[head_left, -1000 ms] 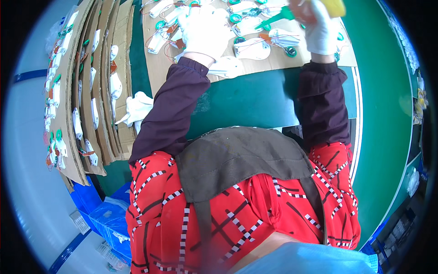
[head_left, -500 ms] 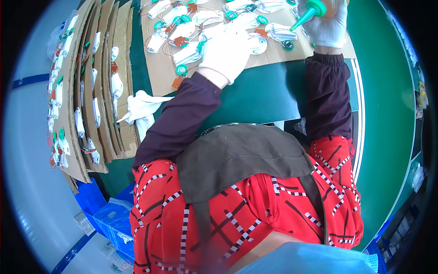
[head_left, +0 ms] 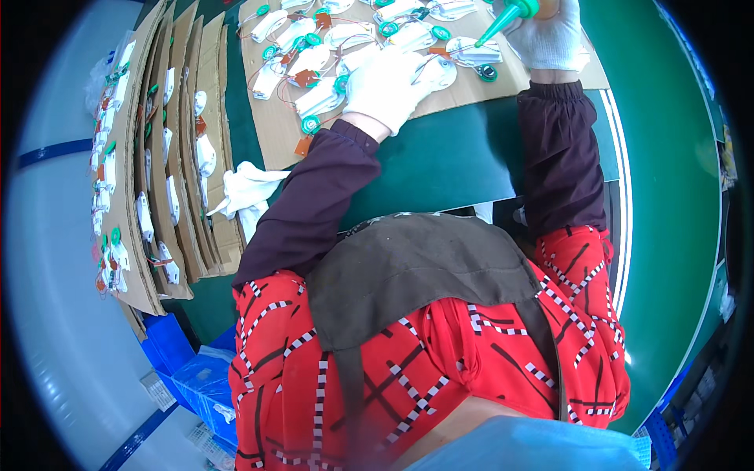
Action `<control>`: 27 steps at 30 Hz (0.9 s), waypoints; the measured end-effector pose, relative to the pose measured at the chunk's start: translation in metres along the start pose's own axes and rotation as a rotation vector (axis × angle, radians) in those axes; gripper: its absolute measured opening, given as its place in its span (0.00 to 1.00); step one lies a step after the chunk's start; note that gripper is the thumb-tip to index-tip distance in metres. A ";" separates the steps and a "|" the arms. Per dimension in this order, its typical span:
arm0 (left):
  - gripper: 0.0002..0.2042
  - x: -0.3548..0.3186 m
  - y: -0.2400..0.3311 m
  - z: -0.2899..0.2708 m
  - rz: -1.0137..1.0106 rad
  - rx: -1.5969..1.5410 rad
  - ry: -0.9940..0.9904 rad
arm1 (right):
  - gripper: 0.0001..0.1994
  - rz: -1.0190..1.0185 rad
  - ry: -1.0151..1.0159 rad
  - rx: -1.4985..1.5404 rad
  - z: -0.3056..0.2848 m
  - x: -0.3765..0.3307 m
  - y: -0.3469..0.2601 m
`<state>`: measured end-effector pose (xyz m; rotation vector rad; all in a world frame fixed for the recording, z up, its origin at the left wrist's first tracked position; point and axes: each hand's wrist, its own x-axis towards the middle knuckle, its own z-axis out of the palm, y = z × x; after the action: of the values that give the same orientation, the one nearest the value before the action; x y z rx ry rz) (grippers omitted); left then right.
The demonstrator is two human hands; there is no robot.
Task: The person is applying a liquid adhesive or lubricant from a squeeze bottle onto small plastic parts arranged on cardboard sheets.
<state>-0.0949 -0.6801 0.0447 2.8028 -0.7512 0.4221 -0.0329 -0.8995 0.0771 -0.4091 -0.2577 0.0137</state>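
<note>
My right hand (head_left: pixel 548 41), in a white knit glove, is closed around a squeeze bottle with a green nozzle (head_left: pixel 503 20). The bottle slants down to the left, its tip at a white plastic housing (head_left: pixel 481 53); whether they touch is unclear. My left hand (head_left: pixel 385 90), also gloved, lies over the parts on a cardboard sheet (head_left: pixel 275 129). Its fingers reach beside another white housing (head_left: pixel 441 73), but glare washes them out. Around the hands are several white housings with green round pieces (head_left: pixel 310 125), brown-orange squares (head_left: pixel 304 146) and thin red wires.
Several cardboard sheets (head_left: pixel 212 149) stand on edge at the left, bearing similar white parts. A crumpled white cloth (head_left: pixel 250 188) lies beside my left forearm. The green tabletop (head_left: pixel 448 157) extends in front of me, and a blue bin (head_left: pixel 200 381) sits low at the left.
The green nozzle has moved left along the white housing, from its right end toward its middle. My left hand stays among the parts. The whole view has shifted slightly.
</note>
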 end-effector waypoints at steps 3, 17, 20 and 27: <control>0.14 0.005 0.000 -0.006 -0.017 -0.063 -0.138 | 0.24 0.019 0.006 0.002 0.000 -0.001 -0.003; 0.11 0.007 -0.013 -0.001 -0.170 -0.309 -0.023 | 0.19 0.186 -0.320 0.622 0.011 -0.004 0.019; 0.10 0.010 -0.024 -0.015 -0.193 -0.383 -0.135 | 0.15 -0.132 -0.198 -0.459 0.028 -0.015 0.023; 0.10 0.012 -0.042 -0.008 -0.156 -0.442 -0.203 | 0.16 -0.081 -0.093 -0.771 0.022 -0.022 0.027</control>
<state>-0.0654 -0.6481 0.0506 2.4779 -0.5716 -0.0553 -0.0587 -0.8676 0.0807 -1.1665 -0.3685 -0.1511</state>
